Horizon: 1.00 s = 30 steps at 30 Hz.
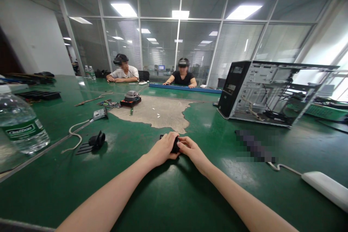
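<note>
Low over the green table, my left hand (165,147) wraps round a small black part (174,148) from above. Most of that part is hidden by my fingers, so its kind cannot be made out. My right hand (191,149) pinches the right side of the same part, thumb and fingers closed at its edge. A black plastic piece with a round opening and flat prongs (94,142) lies to the left of my hands. Beyond it sits a metal bracket (100,114) with a pale cable.
An open computer case (261,94) stands at right. Nearer lie a blurred dark object (254,146) and a white power strip (326,186). A water bottle (21,127) is at left. A cooler with a fan (131,98) rests beyond my hands. Two people sit across the table.
</note>
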### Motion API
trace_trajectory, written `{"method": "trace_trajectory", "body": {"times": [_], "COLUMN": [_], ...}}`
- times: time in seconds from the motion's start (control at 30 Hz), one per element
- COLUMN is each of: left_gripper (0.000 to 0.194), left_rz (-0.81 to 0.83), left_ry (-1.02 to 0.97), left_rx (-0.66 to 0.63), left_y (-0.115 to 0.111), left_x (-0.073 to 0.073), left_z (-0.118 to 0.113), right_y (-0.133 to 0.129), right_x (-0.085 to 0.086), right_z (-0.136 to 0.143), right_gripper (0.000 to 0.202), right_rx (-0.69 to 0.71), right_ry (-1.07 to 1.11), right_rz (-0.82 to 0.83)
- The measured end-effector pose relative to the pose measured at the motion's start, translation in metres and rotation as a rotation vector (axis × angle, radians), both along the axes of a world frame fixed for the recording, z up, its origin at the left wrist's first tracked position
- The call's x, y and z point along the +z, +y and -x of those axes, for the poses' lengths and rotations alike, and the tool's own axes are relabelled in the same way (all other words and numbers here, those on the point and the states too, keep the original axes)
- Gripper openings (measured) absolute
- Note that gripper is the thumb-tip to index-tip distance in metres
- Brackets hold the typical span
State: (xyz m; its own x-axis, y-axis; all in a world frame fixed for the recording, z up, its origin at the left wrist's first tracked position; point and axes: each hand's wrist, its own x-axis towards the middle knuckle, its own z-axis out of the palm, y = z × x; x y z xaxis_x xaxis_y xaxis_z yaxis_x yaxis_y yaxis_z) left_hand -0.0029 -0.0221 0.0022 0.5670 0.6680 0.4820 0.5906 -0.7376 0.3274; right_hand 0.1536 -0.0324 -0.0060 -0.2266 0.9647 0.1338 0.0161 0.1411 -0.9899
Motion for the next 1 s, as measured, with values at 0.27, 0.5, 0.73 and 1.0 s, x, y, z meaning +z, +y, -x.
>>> {"method": "trace_trajectory", "body": {"times": [0.27,0.5,0.73,1.0], "left_gripper": [0.054,0.058,0.058,0.057], "left_rz": [0.018,0.005,0.024,0.000], "left_ry": [-0.048,-0.016,-0.014,0.001], "left_rx": [-0.008,-0.003,0.005,0.002], "left_y": [0.000,0.001,0.002,0.002], "left_x": [-0.001,-0.001,-0.003,-0.003], "left_z": [-0.001,0.000,0.000,0.000], "right_y": [-0.005,0.002,-0.006,0.002], "right_x": [0.001,0.000,0.011,0.002], "right_z": [0.002,-0.001,-0.001,-0.001], "right_gripper": [0.026,0.029,0.028,0.028], "right_rx": [-0.001,0.006,0.073,-0.007], "right_ry": [0.042,-0.010,0.022,-0.024], "right_rz": [-0.029,0.011,-0.005,-0.002]}}
